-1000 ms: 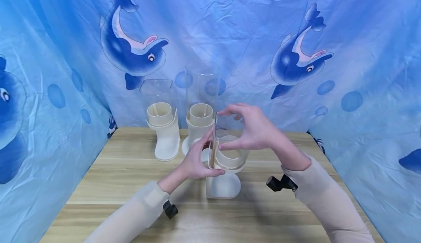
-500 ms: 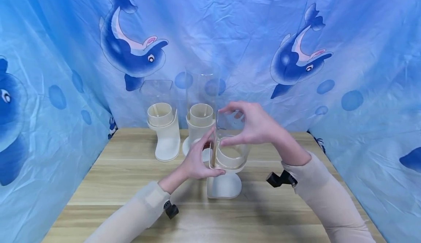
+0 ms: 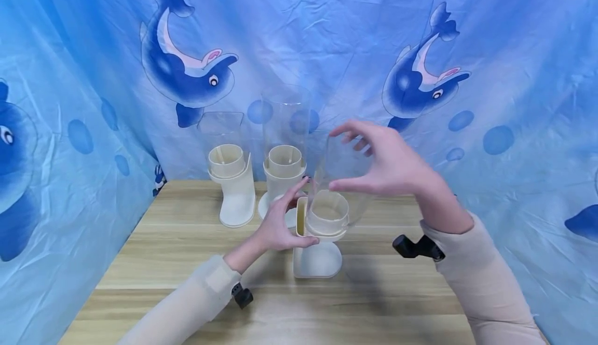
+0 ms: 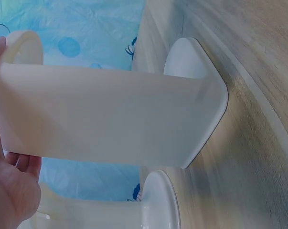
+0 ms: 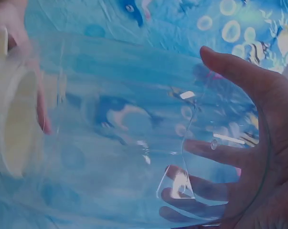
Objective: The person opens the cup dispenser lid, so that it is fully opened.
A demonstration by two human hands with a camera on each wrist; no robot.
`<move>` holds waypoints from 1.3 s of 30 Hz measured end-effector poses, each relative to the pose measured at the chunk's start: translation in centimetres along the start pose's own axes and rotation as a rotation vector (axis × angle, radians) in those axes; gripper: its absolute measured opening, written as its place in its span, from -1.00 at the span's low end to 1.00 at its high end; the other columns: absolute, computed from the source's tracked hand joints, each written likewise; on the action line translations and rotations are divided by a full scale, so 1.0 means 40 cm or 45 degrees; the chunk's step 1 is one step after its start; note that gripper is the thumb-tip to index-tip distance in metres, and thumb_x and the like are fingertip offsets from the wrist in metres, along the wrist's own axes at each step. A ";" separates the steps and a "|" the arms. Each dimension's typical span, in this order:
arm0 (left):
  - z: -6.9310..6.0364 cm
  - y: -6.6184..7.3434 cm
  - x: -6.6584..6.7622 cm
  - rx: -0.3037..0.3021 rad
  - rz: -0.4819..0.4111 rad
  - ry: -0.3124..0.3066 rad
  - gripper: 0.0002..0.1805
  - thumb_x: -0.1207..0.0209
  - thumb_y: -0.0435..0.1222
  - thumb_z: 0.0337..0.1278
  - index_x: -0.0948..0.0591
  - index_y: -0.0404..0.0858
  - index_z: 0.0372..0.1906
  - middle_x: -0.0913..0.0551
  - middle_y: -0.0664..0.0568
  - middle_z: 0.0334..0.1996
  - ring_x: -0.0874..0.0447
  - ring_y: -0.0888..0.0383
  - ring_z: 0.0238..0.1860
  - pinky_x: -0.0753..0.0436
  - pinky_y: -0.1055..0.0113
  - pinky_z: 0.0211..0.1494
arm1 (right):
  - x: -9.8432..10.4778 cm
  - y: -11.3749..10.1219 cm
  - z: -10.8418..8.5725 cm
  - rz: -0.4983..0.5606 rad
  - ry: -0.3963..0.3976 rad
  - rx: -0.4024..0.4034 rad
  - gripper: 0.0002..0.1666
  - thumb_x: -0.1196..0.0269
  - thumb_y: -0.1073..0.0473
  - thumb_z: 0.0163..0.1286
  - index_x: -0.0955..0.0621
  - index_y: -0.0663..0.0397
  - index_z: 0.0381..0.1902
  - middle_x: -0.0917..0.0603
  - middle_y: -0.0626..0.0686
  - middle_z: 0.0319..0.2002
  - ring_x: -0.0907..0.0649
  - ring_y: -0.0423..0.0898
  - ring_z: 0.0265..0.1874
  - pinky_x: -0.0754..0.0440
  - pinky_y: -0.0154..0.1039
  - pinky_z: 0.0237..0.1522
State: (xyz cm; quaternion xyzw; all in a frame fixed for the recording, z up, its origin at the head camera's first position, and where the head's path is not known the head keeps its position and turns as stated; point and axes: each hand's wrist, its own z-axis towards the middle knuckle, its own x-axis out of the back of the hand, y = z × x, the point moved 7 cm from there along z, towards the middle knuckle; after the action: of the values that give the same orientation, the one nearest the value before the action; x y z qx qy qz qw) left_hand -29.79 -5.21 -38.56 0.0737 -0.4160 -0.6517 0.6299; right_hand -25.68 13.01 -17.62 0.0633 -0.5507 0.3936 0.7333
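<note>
**Tilted clear tube in your right hand, cream stand in your left**

Your clear tube [image 5: 120, 129] leans over the top of the nearest stand [image 4: 101, 114], its upper end tipped to your right. Its lower end overlaps the stand's round cup [image 5: 20, 126] in the head view; you cannot tell from these views whether the tube's bottom is around the cup or just above it.

Your right hand [image 3: 392, 163] is clamped on the tube near its upper end, thumb on the near side and fingers on the far side, some of them showing through the clear wall. Your left hand [image 3: 280, 228] grips the stand near its top, thumb on the near edge and fingers round the far one. The stand is upright, its flat base on the wooden table [image 3: 374, 303].

Beyond your left hand, towards the back, are a left rear stand [image 3: 238, 199] and a middle rear stand [image 3: 280, 187], side by side and cream like yours. Each bears an upright clear piece.

A small black camera sits at each of your pale cuffs. A blue backdrop [image 3: 327, 33] printed with dolphins surrounds the table.
</note>
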 end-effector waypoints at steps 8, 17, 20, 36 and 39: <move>0.006 0.020 0.013 0.038 0.042 -0.085 0.23 -0.70 -0.17 -0.31 -0.33 -0.12 0.62 -0.67 -0.04 0.33 -0.66 -0.01 0.35 -0.69 0.04 0.41 | 0.105 0.073 -0.033 -0.129 0.027 -0.180 -0.15 -0.49 -0.24 0.29 -0.47 -0.33 0.49 -0.57 0.09 0.04 -0.56 0.02 -0.10 -0.58 0.02 -0.01; 0.049 0.123 0.013 -0.090 0.329 0.004 0.13 -0.68 0.04 -0.33 -0.48 -0.17 0.51 -0.69 0.02 0.30 -0.66 0.04 0.26 -0.69 0.07 0.32 | 0.140 0.197 -0.049 -0.241 -0.063 -0.431 -0.08 -0.28 -0.45 0.40 -0.36 0.00 0.44 -0.52 0.27 0.20 -0.59 0.17 -0.07 -0.55 0.14 -0.03; 0.059 0.137 0.008 -0.070 0.338 0.034 0.06 -0.68 0.00 -0.30 -0.53 -0.18 0.46 -0.74 -0.01 0.21 -0.70 0.03 0.20 -0.74 0.19 0.19 | 0.136 0.237 -0.049 -0.274 -0.095 -0.485 0.03 -0.28 -0.52 0.35 -0.35 0.10 0.43 -0.54 0.33 0.21 -0.59 0.25 0.04 -0.56 0.24 0.02; 0.067 0.156 0.009 -0.086 0.247 -0.080 -0.14 -0.52 -0.15 -0.14 -0.55 -0.24 0.40 -0.71 -0.04 0.28 -0.71 0.04 0.23 -0.76 0.15 0.16 | 0.051 0.438 -0.057 -0.437 -0.228 -0.762 0.36 0.04 -0.90 0.15 -0.44 0.20 0.31 -0.66 0.40 0.10 -0.68 0.31 -0.06 -0.59 0.06 -0.29; 0.068 0.166 0.004 -0.036 0.336 -0.032 -0.11 -0.56 -0.05 -0.16 -0.56 -0.21 0.39 -0.71 0.00 0.26 -0.69 0.07 0.23 -0.73 0.15 0.18 | 0.022 0.481 -0.064 -0.424 -0.286 -0.822 0.42 0.08 -0.93 0.12 -0.43 0.25 0.33 -0.61 0.45 0.22 -0.66 0.40 0.06 -0.61 0.14 -0.23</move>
State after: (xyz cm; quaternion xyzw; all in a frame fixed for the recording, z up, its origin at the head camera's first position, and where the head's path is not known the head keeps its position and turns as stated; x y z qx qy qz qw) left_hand -26.46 -3.19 -32.55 0.0013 -0.4209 -0.5698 0.7058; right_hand -36.12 27.93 -24.43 -0.0399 -0.7055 0.0659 0.7045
